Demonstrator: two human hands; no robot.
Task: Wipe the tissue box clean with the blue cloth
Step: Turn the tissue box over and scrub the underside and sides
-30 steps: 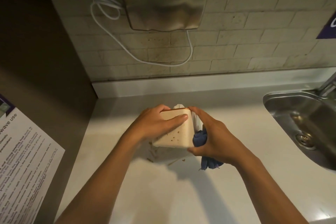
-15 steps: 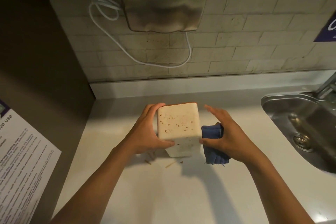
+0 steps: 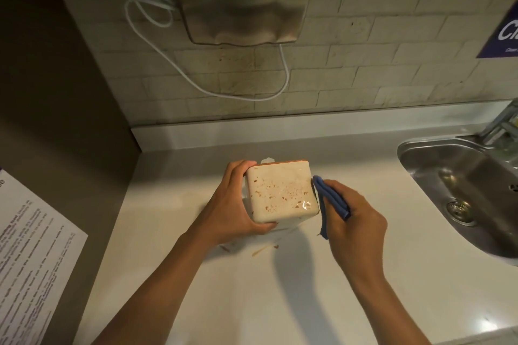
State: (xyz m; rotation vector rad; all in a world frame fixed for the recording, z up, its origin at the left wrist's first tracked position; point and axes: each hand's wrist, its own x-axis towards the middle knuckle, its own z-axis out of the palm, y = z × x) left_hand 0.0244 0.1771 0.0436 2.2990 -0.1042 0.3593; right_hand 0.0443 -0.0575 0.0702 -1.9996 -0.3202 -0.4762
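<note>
Left hand [image 3: 232, 204] gripped the box [image 3: 281, 194], tilted above the surface [image 3: 252, 302] so its crumb-speckled face pointed up for wiping. Right hand [image 3: 356, 221], fingers closed on the folded cloth [image 3: 332, 200], pressed it against the box's right edge.

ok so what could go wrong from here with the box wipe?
1. The tissue box is held tilted by the left hand alone; a sideways push from the blue cloth in the right hand could slip it loose.
2. Brown specks on its upturned face may smear, or fall onto the counter, where crumbs already lie.
</note>
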